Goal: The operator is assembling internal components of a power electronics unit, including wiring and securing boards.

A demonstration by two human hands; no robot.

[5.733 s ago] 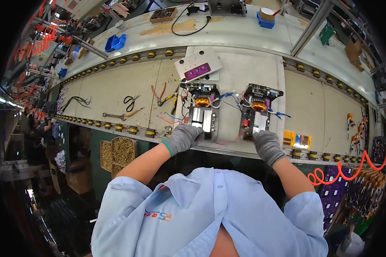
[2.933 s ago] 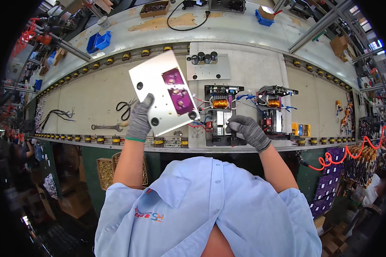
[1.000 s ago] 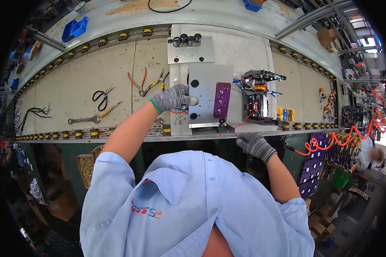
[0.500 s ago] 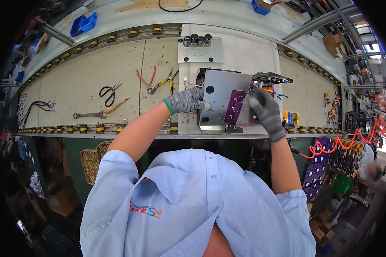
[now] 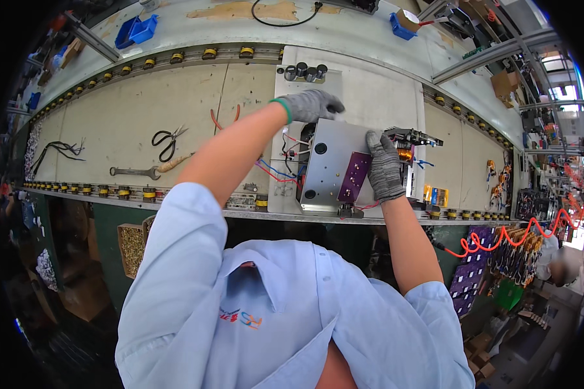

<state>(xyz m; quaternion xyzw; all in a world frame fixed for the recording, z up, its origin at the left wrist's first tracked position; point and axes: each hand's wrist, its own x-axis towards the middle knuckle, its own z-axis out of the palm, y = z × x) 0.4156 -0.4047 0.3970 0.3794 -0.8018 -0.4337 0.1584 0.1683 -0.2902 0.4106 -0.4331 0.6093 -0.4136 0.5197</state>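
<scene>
A grey metal-cased electronic unit (image 5: 331, 139) lies on the white board, with a purple circuit board (image 5: 355, 176) on its upper face. My right hand (image 5: 386, 170), in a grey knit glove, grips the case's right side, thumb over the top face. Beyond the far left corner is my gloved left hand (image 5: 310, 106); its fingers are smeared by motion, so any hold there is unclear. Red, blue and black wires (image 5: 282, 170) come out at the unit's left. A copper coil (image 5: 405, 155) and dark parts show to its right.
Black capacitors (image 5: 302, 72) stand on a metal plate behind the unit. Scissors (image 5: 169, 141), a wrench (image 5: 135, 172) and red-handled pliers (image 5: 216, 119), partly behind my left arm, lie at left. Roller rails (image 5: 149, 193) edge the bench. An orange coiled hose (image 5: 493, 241) hangs at right.
My left hand has left the unit's left side and moved to its far edge. My right hand has shifted from the wires at the right onto the case's edge. More wires show at left.
</scene>
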